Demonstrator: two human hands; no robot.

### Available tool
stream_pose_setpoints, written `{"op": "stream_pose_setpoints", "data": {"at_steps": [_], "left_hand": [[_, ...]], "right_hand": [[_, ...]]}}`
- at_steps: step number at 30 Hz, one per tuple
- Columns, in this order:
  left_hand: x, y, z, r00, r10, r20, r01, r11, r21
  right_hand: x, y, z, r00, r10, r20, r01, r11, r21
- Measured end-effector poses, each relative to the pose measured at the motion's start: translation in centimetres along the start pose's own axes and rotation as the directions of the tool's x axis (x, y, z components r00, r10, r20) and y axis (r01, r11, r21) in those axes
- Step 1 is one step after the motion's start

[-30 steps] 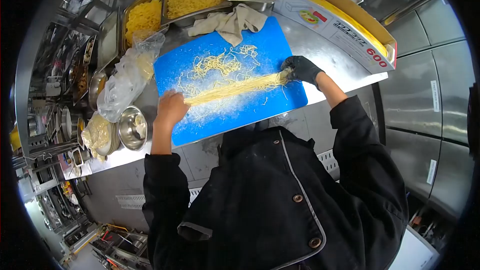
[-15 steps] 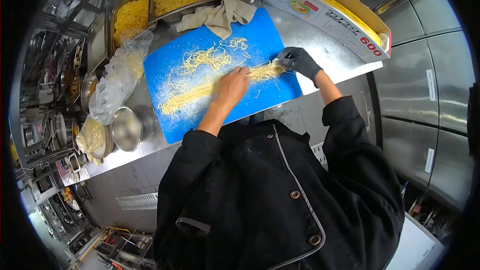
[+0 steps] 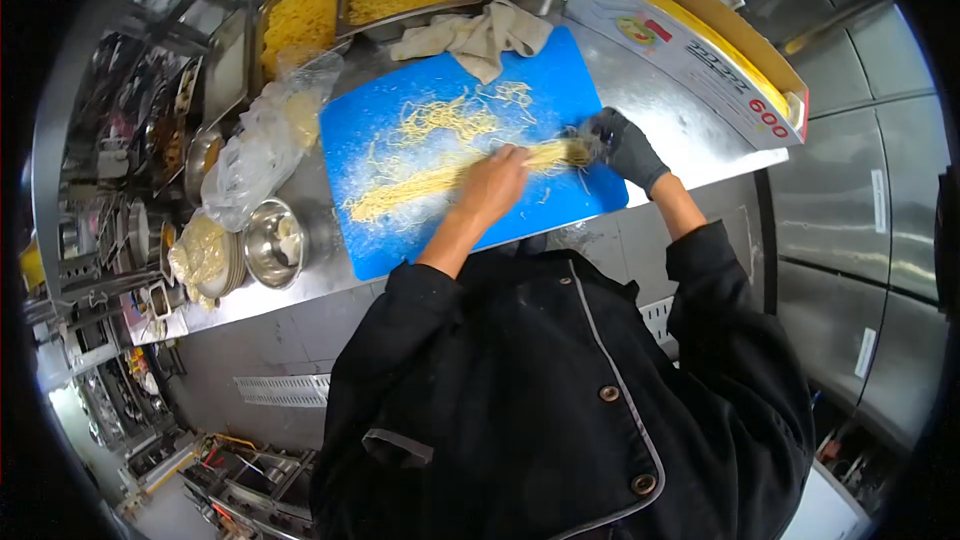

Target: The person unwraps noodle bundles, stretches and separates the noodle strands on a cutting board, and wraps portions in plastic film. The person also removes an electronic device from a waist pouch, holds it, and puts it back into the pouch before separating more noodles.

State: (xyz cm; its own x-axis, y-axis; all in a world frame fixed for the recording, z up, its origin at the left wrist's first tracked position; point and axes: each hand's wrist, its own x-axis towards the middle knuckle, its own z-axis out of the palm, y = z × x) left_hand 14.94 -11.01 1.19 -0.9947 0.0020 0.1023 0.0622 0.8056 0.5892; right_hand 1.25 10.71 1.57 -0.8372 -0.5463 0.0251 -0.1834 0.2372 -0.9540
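While L hand [image 3: 493, 186] is covering noodle bundle [image 3: 412, 191], ctr frame | gloved R hand [image 3: 627, 152] is sitting at rt end | both grips: can't tell

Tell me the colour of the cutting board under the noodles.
The cutting board is bright blue, dusted white in places; see the head view.

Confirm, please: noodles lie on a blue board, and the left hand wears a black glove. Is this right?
Not quite: the head view shows the black glove on the right hand; the left hand is bare. Noodles do lie on a blue board.
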Motion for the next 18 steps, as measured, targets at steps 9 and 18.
{"op": "stream_pose_setpoints", "data": {"at_steps": [9,18], "left_hand": [[0.1,-8.4,-7.0,0.924,-0.245,-0.295,0.256,0.967,-0.004],[0.9,-12.7,-8.7,0.966,-0.149,-0.212,0.197,0.954,0.225]], "right_hand": [[6.7,-2.1,4.3,0.996,0.015,0.089,0.036,0.836,-0.548],[7.5,-2.8,15.0,0.977,-0.120,0.176,0.205,0.759,-0.618]]}}
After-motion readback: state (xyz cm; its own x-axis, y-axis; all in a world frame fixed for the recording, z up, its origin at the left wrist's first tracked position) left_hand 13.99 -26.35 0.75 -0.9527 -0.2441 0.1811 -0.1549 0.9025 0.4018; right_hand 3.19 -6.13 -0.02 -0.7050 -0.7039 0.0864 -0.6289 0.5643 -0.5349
